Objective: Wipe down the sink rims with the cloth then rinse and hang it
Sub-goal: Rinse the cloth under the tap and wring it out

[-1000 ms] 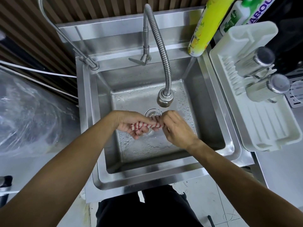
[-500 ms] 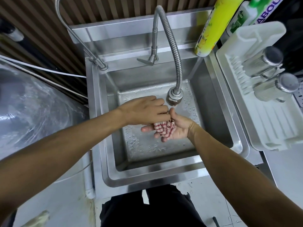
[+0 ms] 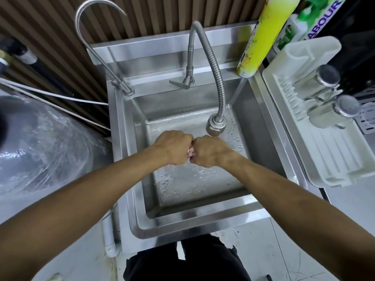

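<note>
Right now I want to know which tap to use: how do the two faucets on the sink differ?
The left faucet is a thin, smooth gooseneck, and its spout arches high above the back wall. The middle faucet is a ribbed flexible hose with a wide spray head, and it hangs down into the basin just beside the right hand. Both are silver metal on the sink's back ledge.

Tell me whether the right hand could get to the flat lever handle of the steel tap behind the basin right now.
Probably not at once: the right hand and left hand both grip the red-and-white cloth. The path to the flat lever handle looks open once it lets go.
</note>
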The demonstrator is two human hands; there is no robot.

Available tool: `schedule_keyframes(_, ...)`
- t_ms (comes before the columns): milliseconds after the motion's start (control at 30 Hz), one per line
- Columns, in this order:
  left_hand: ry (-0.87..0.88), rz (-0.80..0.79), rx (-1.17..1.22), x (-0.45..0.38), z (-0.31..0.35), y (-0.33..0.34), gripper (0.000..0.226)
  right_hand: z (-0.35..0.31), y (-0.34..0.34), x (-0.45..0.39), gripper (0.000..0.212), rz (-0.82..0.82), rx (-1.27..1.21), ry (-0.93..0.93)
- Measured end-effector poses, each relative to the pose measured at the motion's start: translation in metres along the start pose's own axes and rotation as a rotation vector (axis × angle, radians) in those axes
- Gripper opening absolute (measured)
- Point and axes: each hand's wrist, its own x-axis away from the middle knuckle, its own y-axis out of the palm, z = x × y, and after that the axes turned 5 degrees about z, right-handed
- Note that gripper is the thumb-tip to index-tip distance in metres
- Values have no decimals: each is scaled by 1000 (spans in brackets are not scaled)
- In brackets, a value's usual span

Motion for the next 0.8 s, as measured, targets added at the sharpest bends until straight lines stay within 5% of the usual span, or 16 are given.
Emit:
schedule_keyframes(133,-111,-361,408,-13,-10,-1,13,-3,6,-2,9,220,175,-56)
schedule_keyframes(300,-215,-869,937,-4,-25,9,34,-3,29,12,12,398,118,-193)
schedule_keyframes(400,-210,-963,1115,4,-31,13,28,-7,40,14,19,569,42,-209)
schedule_keyframes(533,-135,-759,749,9,-29,10,27,-9,38,13,29,136,-293,24)
schedule_keyframes(667,185,-94,0,7,-24,-1,7,35,32,28,72,-531,-1305,81)
schedule_keyframes(800,517,343,-170,4,-13,-8,15,54,40,29,99,-790,-1819,45)
